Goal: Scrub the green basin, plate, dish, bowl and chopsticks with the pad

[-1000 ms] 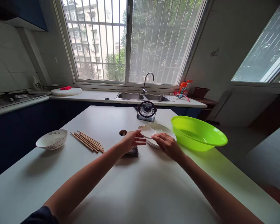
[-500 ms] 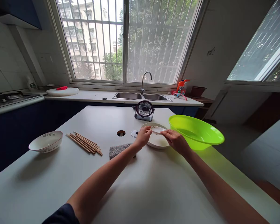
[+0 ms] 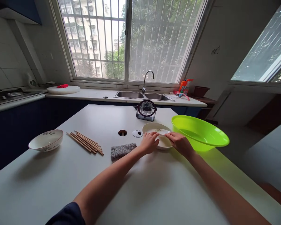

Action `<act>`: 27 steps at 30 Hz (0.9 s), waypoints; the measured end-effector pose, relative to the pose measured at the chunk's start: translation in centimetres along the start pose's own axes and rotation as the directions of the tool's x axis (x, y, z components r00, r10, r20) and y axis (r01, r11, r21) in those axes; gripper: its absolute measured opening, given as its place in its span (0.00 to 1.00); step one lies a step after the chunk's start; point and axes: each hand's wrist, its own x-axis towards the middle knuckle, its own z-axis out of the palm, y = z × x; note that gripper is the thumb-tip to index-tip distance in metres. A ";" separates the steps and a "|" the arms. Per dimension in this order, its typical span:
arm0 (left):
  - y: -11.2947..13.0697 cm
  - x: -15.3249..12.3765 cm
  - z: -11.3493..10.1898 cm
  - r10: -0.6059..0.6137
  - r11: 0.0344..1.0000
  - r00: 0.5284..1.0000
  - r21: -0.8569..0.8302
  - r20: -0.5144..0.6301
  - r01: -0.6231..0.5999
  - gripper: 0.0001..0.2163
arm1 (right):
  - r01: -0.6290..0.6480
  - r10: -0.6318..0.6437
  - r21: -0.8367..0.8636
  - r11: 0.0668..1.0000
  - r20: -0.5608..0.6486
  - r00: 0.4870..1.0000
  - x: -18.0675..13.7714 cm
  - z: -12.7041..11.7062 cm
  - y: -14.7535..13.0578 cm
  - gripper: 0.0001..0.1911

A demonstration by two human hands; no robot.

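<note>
Head view, looking down at a white table point(image 3: 140, 187). Left hand point(image 3: 150, 142) and right hand point(image 3: 180, 143) both gripping the near rim of a white dish point(image 3: 157, 128), fingers curled over the edge, one on each side. Sits flat on the table, just left of a lime-green basin point(image 3: 201, 132) with some water in it. Small black desk fan point(image 3: 146, 110) right behind. Grey scrub pad point(image 3: 123, 150) just left of the left hand, with a round hole point(image 3: 122, 132) and its cap point(image 3: 137, 133) beyond it. Further left, loose wooden chopsticks point(image 3: 85, 142) and a patterned bowl point(image 3: 46, 140). Sink point(image 3: 144, 95) way back under the window.
</note>
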 end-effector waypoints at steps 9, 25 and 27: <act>-0.1 -0.9 0.2 0.060 0.984 0.995 0.162 0.081 -0.072 0.19 | 0.014 -0.014 -0.023 1.000 0.006 1.000 -0.1 0.3 -0.3 0.14; 0.0 -1.6 -0.1 0.127 0.933 0.984 0.320 0.126 -0.162 0.19 | -0.072 0.049 0.100 0.992 0.214 0.976 0.4 -0.2 -1.3 0.13; 0.0 -1.7 -0.2 0.131 0.920 0.982 0.351 0.134 -0.171 0.20 | -0.072 0.049 0.102 0.992 0.219 0.974 0.4 -0.3 -1.4 0.13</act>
